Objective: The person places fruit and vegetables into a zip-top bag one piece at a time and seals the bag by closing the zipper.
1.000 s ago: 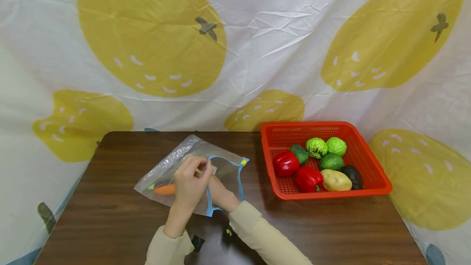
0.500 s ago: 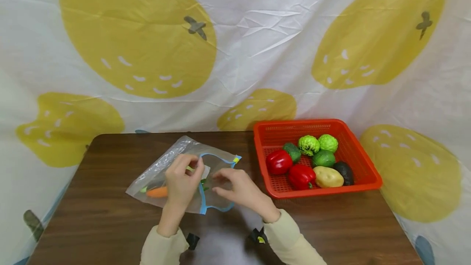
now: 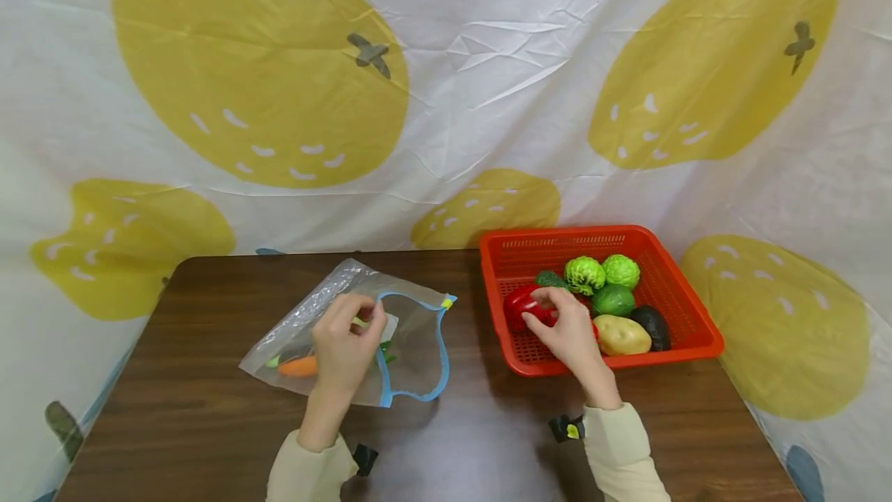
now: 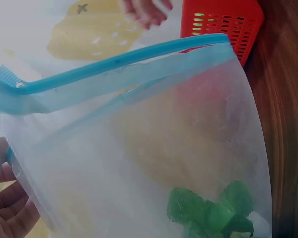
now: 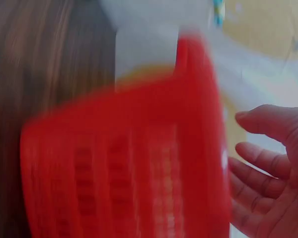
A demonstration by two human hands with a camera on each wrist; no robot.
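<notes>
Dark wood forms the bench [image 3: 209,424] beneath the left hand [image 3: 344,343], which pinches a clear bag [image 3: 300,324], likely light, limp, best held near its blue rim [image 3: 445,355]; just ahead of the right hand [image 3: 570,334], loosely spread and empty, a red pepper [image 3: 518,304] looks firm, best cupped round its sides.

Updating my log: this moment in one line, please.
left hand: pinches edge of clear bag; right hand: above red basket, holding nothing; carrot: inside bag
</notes>
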